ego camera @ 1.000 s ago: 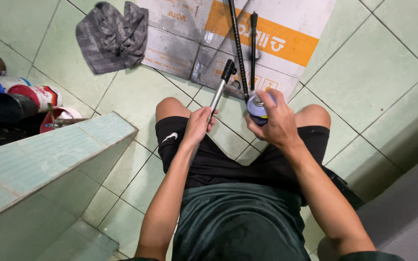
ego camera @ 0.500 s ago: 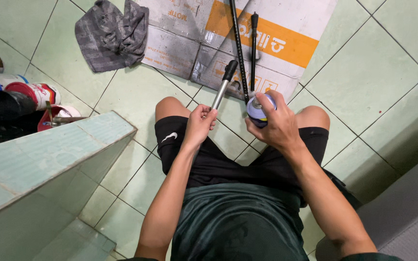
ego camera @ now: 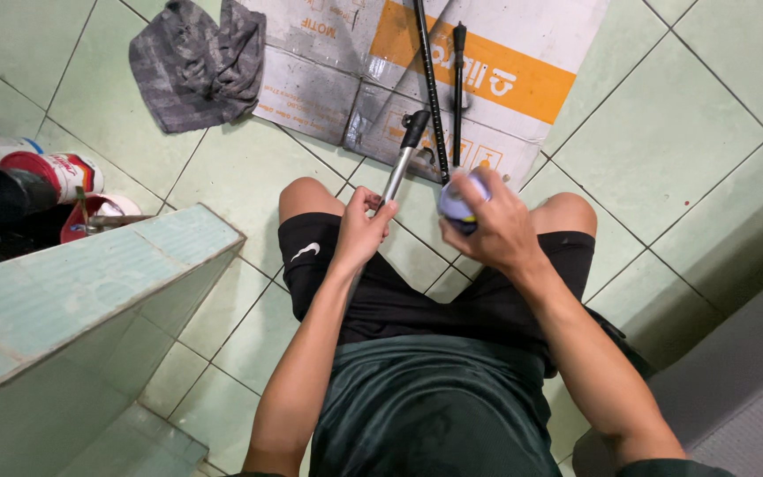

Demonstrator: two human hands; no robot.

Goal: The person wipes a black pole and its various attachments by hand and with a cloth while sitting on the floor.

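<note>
Flattened carton lies on the tiles ahead, grey-white with an orange band. Left, a red-and-white tin lies on its side.

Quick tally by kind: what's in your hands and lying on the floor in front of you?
Silver rods in left hand: 1
Spray cans in right hand: 1
Black rods on cardboard: 2
Grey rags: 1
Total: 5
</note>
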